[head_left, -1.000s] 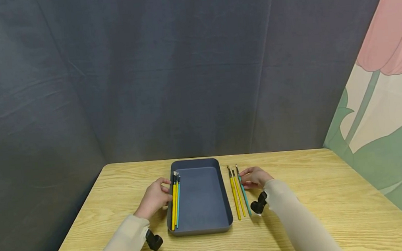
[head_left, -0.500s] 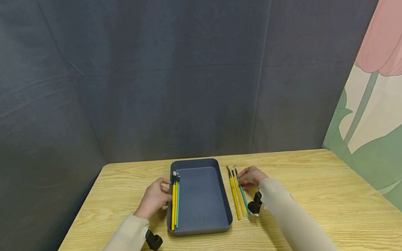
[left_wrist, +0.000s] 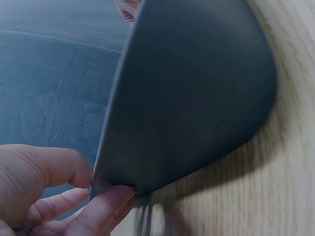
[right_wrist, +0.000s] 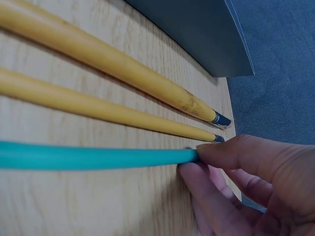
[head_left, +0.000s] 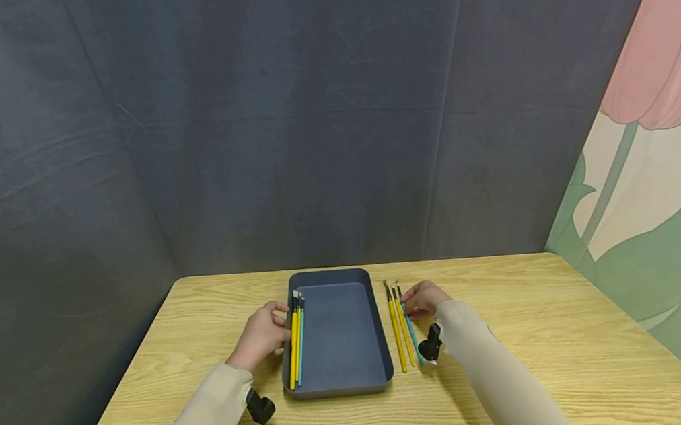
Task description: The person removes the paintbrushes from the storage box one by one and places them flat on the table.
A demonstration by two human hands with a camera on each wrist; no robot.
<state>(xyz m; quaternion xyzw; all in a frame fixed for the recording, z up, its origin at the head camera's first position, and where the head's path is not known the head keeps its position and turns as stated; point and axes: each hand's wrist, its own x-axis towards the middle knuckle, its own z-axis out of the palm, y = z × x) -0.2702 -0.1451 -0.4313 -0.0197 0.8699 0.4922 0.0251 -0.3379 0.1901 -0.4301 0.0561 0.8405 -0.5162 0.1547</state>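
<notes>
My left hand (head_left: 263, 334) holds the left rim of a dark grey tray (head_left: 342, 340), thumb on one side of the wall and fingers on the other in the left wrist view. Along the tray's inner left side lie two yellow paintbrushes and a turquoise paintbrush (head_left: 301, 345), bristles away from me. Right of the tray, my right hand (head_left: 426, 298) pinches another turquoise paintbrush (right_wrist: 98, 157) near its ferrule, between thumb and finger. Beside it on the table lie a thick yellow paintbrush (right_wrist: 113, 61) and a thinner yellow paintbrush (right_wrist: 98, 105). My fingers hide part of the held brush's head.
The wooden table (head_left: 546, 343) extends on both sides of the tray. A dark curtain (head_left: 308, 121) hangs behind its far edge, and a panel with a painted tulip (head_left: 644, 64) stands at the right.
My right hand has shifted slightly left with the turquoise paintbrush, bringing it closer to the two yellow ones. The left hand and the tray have stayed in place.
</notes>
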